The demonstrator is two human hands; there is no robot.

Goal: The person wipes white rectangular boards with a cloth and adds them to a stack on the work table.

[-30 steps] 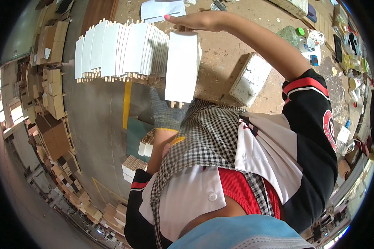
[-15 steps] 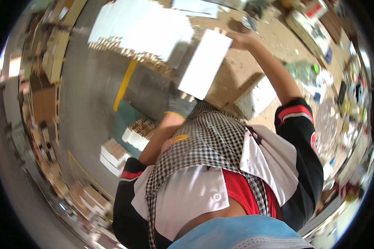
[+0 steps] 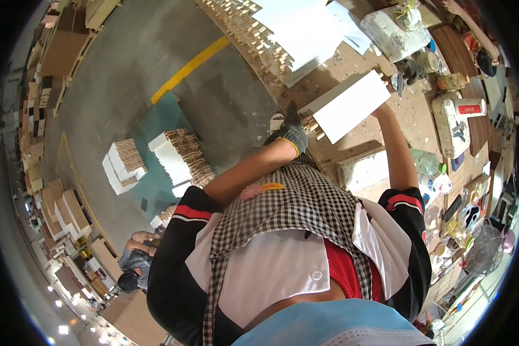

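A bundle of long white strips [image 3: 352, 109] with wooden tabs at both ends is tilted over the brown worktable. My right hand [image 3: 380, 111] grips its far-right side, the fingers mostly hidden behind the white face. Close by the bundle's near-left end is my left hand [image 3: 294, 134], in a grey knit glove with dark fingertips. Its visible fingers are stretched out, and whether they touch the tabs I cannot tell. Beyond the bundle lies a big pile of similar white pieces [image 3: 305, 29], their wooden ends sticking out along the table's left edge.
A white block [image 3: 363, 171] rests on the worktable [image 3: 323, 164] by my right forearm. Bottles, a fan [image 3: 484, 249] and other clutter line the right. On the left, stacked white pieces [image 3: 170, 155] stand on a green sheet [image 3: 150, 124]. Another person [image 3: 135, 262] is at lower left.
The bundle has shifted right and turned to lie more level, both hands moving right with it. My view has swung, so the pile appears farther right and more of the floor stacks show.
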